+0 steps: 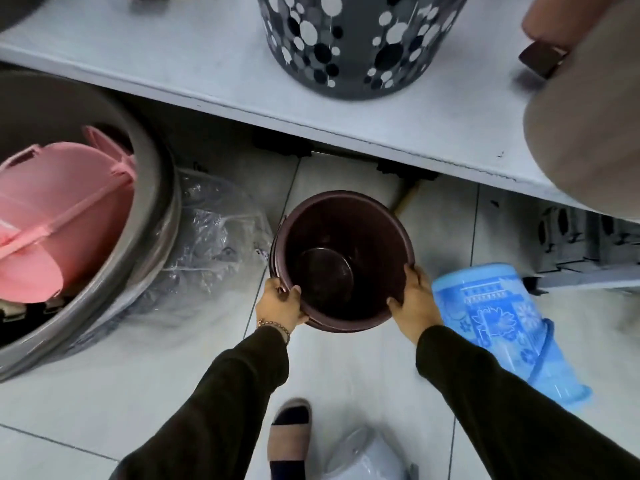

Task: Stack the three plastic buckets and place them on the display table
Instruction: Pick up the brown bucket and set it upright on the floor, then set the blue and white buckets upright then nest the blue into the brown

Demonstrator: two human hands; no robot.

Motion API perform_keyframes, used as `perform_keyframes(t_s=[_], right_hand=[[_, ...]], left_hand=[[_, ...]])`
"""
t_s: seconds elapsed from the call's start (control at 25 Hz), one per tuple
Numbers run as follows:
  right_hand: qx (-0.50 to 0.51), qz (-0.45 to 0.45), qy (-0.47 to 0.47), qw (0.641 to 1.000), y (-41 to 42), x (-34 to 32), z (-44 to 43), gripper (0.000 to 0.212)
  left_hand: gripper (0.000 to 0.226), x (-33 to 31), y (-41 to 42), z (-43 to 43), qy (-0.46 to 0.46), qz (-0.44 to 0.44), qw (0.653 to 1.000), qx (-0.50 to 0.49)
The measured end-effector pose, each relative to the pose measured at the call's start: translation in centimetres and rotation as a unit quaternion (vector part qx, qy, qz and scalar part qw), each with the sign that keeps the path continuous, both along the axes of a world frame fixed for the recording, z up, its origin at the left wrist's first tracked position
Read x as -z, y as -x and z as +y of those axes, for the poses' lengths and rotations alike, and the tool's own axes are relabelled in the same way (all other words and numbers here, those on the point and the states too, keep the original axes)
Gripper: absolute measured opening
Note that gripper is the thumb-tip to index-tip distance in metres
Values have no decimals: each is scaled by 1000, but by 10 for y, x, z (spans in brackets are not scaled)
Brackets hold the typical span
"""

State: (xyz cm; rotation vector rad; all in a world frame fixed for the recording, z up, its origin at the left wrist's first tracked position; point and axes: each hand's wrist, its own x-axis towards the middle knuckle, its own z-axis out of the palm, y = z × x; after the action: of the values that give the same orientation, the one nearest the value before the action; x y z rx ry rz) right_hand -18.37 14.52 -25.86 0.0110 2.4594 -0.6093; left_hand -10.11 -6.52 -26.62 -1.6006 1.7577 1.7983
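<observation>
Above the tiled floor (346,368), my left hand (282,304) and right hand (414,306) clamp the rim of nested brown buckets (341,258); the counter (207,74) lies beyond.

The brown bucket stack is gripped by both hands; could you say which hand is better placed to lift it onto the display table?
Probably neither alone: left hand and right hand hold opposite sides of the brown bucket stack.
</observation>
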Motion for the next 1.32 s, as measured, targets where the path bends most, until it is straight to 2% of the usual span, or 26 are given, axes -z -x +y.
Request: perform_keyframes(t_s=[0.16,0.2,0.28,0.32,0.4,0.48,0.6,0.72,0.84,0.96,1.08,1.2,1.32], right_hand=[[-2,28,8,1000,-20,7,-12,79],[-12,31,8,999,-22,8,-12,78],[-31,21,14,999,-23,5,-12,77],[-34,18,20,999,-22,2,-8,77],[-42,31,2,999,-17,-5,6,76],[-57,37,-41,997,-15,-12,27,76],[-58,24,-85,994,-20,-24,77,75],[-74,13,-119,990,-31,-35,146,74],[-86,-7,-167,982,-50,-40,228,75],[-96,-61,-207,972,-60,-32,314,76],[-112,-72,-162,978,-60,-5,377,68],[-91,3,-87,992,-56,23,405,43],[-102,109,-80,986,-51,41,421,22]], left_hand=[[17,22,-16,-8,-66,-42,995,-57],[22,24,-19,-11,-54,-63,996,-37],[41,19,-27,-16,27,-131,987,94],[54,15,-31,-16,91,-154,970,166],[70,1,-32,-13,236,-146,924,263],[71,-16,-28,-2,367,-106,860,337],[66,-37,-20,38,429,-38,789,438],[60,-49,-20,105,424,-18,761,490],[59,-43,-36,187,364,-35,768,526],[68,-18,-59,274,251,-72,790,555],[75,23,-75,349,164,-98,804,563],[70,58,-77,402,127,-76,839,524],[46,69,-67,430,173,-50,875,449]])
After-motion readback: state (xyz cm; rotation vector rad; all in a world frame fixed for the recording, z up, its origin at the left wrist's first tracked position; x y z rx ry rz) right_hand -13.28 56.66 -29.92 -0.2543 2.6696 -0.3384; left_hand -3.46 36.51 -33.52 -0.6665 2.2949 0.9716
